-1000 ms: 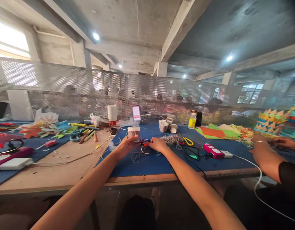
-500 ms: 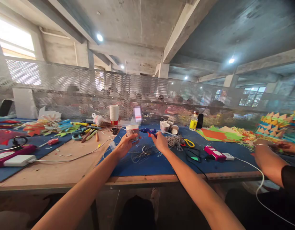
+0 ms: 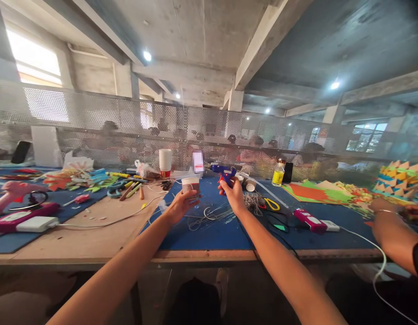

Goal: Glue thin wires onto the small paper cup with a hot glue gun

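My left hand (image 3: 182, 205) is closed around a paper cup (image 3: 190, 182) whose lower part is wrapped in grey-brown cord. To its right, my right hand (image 3: 232, 193) grips a blue hot glue gun (image 3: 223, 171), its nozzle pointing left, above and apart from the cup. A tangle of grey cord (image 3: 254, 202) lies just right of my right hand. Loose strands of cord (image 3: 204, 221) spread over the blue mat (image 3: 202, 239) below my hands. Behind the glue gun are more small cups (image 3: 251, 185), partly hidden.
A stack of paper cups (image 3: 165, 160) and a propped phone (image 3: 197, 161) stand at the back. Yellow-handled scissors (image 3: 272, 204), a glue bottle (image 3: 279, 173) and a pink power bank (image 3: 308, 220) are on the right. A pink glue gun (image 3: 14, 194) lies left. A co-worker's arm (image 3: 392, 230) reaches in from the right.
My right hand has drawn the glue gun up and to the right, away from the cup, and its nozzle is now clear. My left hand still holds the cup. The view has shifted slightly.
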Action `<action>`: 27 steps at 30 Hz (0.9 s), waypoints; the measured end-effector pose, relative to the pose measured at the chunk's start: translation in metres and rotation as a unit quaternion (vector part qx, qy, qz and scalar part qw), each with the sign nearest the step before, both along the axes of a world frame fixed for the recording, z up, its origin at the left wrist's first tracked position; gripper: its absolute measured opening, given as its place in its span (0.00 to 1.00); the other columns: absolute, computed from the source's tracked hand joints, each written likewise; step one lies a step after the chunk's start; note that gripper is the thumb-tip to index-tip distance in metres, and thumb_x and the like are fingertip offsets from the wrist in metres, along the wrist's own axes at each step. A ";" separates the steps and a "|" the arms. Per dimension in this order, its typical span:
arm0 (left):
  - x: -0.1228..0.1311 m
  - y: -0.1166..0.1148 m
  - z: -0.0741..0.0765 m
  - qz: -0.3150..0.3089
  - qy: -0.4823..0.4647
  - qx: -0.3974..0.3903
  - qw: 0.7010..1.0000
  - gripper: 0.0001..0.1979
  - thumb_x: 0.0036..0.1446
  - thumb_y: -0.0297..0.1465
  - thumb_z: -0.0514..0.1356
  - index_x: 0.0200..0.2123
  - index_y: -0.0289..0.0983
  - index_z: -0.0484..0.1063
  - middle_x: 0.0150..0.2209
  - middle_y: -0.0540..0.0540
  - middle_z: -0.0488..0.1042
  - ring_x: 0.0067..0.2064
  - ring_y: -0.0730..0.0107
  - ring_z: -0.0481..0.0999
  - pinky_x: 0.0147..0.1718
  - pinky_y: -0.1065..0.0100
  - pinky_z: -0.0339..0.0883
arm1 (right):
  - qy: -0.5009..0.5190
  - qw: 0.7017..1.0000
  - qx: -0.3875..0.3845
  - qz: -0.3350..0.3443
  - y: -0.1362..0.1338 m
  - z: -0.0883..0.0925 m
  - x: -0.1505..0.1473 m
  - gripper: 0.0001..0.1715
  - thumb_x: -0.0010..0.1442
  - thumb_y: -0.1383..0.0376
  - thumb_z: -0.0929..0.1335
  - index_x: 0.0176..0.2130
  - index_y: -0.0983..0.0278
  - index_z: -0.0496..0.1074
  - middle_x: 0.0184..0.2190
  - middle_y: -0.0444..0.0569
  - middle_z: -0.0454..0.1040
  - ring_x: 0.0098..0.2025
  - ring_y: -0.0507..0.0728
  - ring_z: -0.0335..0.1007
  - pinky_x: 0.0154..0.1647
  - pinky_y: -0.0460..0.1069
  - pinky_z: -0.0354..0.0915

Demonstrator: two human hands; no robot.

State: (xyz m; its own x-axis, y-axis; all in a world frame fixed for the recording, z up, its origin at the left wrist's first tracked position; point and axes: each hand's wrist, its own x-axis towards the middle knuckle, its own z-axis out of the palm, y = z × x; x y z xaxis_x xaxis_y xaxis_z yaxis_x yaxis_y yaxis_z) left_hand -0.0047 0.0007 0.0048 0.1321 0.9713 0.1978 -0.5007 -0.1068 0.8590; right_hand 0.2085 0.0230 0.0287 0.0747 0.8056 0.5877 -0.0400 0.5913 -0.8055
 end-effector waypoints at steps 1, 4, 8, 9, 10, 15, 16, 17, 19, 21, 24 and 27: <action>0.000 0.000 0.000 0.001 -0.001 -0.004 1.000 0.16 0.49 0.27 0.70 0.43 0.34 0.77 0.38 0.42 0.81 0.40 0.62 0.82 0.42 0.63 0.74 | -0.010 1.000 0.009 -0.001 -0.004 0.004 0.000 0.20 0.57 0.52 0.70 0.43 0.62 0.65 0.27 0.42 0.76 0.23 0.51 0.70 0.26 0.46 0.67; 0.000 -0.001 0.002 0.001 -0.004 -0.015 1.000 0.16 0.49 0.27 0.69 0.43 0.34 0.77 0.37 0.42 0.81 0.39 0.63 0.82 0.41 0.63 0.74 | -0.080 0.997 0.007 0.019 -0.017 0.010 0.003 0.16 0.58 0.55 0.69 0.41 0.64 0.72 0.20 0.40 0.72 0.24 0.52 0.69 0.29 0.47 0.67; 0.002 -0.003 0.002 -0.005 -0.006 -0.012 1.000 0.15 0.50 0.26 0.67 0.43 0.33 0.76 0.38 0.42 0.81 0.40 0.62 0.81 0.42 0.63 0.74 | -0.116 0.992 -0.010 0.044 -0.030 0.004 0.003 0.12 0.56 0.59 0.68 0.37 0.64 0.74 0.19 0.41 0.72 0.24 0.53 0.70 0.31 0.48 0.68; 0.002 -0.003 0.002 -0.006 -0.005 -0.010 1.000 0.15 0.50 0.26 0.67 0.43 0.33 0.76 0.38 0.42 0.81 0.40 0.62 0.81 0.42 0.63 0.74 | -0.115 0.992 -0.015 0.056 -0.033 0.001 0.002 0.12 0.56 0.59 0.68 0.37 0.64 0.74 0.19 0.41 0.72 0.23 0.53 0.69 0.31 0.48 0.68; 0.002 -0.004 0.002 -0.008 -0.004 -0.011 1.000 0.15 0.50 0.26 0.67 0.43 0.33 0.76 0.38 0.42 0.81 0.41 0.61 0.81 0.43 0.62 0.73 | -0.116 0.991 -0.019 0.068 -0.035 -0.001 0.000 0.12 0.56 0.59 0.67 0.37 0.65 0.74 0.18 0.41 0.72 0.22 0.53 0.68 0.30 0.48 0.68; 0.001 -0.002 0.000 -0.021 0.000 -0.008 1.000 0.17 0.50 0.27 0.67 0.45 0.34 0.76 0.39 0.41 0.81 0.42 0.59 0.81 0.45 0.61 0.72 | -0.143 0.988 -0.013 0.049 -0.039 -0.010 -0.004 0.16 0.58 0.57 0.68 0.39 0.65 0.77 0.19 0.42 0.71 0.23 0.53 0.68 0.29 0.47 0.67; 0.001 -0.001 0.000 -0.025 0.000 -0.007 1.000 0.18 0.50 0.27 0.67 0.47 0.34 0.76 0.40 0.41 0.81 0.42 0.59 0.81 0.45 0.61 0.72 | -0.155 0.987 -0.005 0.034 -0.039 -0.011 -0.005 0.16 0.59 0.56 0.68 0.38 0.65 0.77 0.19 0.42 0.71 0.23 0.53 0.69 0.30 0.47 0.67; 0.000 0.000 -0.001 -0.029 -0.001 -0.006 1.000 0.19 0.50 0.27 0.67 0.48 0.35 0.76 0.41 0.41 0.81 0.43 0.59 0.81 0.45 0.60 0.72 | -0.170 0.985 0.004 0.021 -0.039 -0.012 -0.005 0.16 0.60 0.54 0.68 0.37 0.64 0.77 0.19 0.42 0.71 0.23 0.54 0.69 0.30 0.47 0.67; -0.001 0.001 -0.002 -0.037 -0.007 -0.005 0.999 0.20 0.51 0.27 0.67 0.49 0.36 0.76 0.41 0.42 0.81 0.43 0.59 0.82 0.45 0.60 0.72 | -0.207 0.978 0.028 -0.005 -0.039 -0.015 -0.005 0.19 0.63 0.51 0.67 0.35 0.63 0.76 0.20 0.43 0.72 0.24 0.55 0.70 0.30 0.47 0.66; -0.002 0.002 -0.003 -0.042 -0.013 -0.004 0.999 0.20 0.51 0.27 0.66 0.49 0.37 0.76 0.41 0.42 0.81 0.43 0.59 0.82 0.46 0.60 0.72 | -0.250 0.966 0.051 -0.033 -0.039 -0.018 -0.005 0.20 0.64 0.49 0.66 0.36 0.62 0.76 0.22 0.45 0.74 0.26 0.56 0.72 0.31 0.48 0.66; -0.003 0.002 -0.004 -0.049 -0.009 -0.004 0.999 0.16 0.53 0.27 0.66 0.47 0.35 0.76 0.41 0.41 0.81 0.43 0.59 0.81 0.46 0.60 0.71 | -0.318 0.941 0.076 -0.088 -0.037 -0.024 -0.005 0.20 0.65 0.48 0.67 0.41 0.62 0.77 0.27 0.47 0.78 0.30 0.58 0.76 0.34 0.48 0.67; -0.003 0.002 -0.004 -0.052 -0.002 0.001 0.999 0.18 0.54 0.27 0.65 0.49 0.35 0.76 0.42 0.41 0.82 0.44 0.59 0.81 0.47 0.61 0.71 | -0.369 0.913 0.097 -0.145 -0.033 -0.029 -0.005 0.20 0.66 0.48 0.68 0.44 0.61 0.76 0.31 0.50 0.80 0.35 0.60 0.78 0.37 0.48 0.67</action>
State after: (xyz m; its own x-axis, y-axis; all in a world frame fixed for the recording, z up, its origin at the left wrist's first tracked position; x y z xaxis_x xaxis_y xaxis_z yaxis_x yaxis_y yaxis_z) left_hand -0.0077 0.0029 0.0005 0.2309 0.9522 0.2001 -0.5129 -0.0557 0.8567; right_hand 0.2039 -0.0097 -0.0008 -0.2050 0.6897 0.6945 0.6522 0.6253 -0.4285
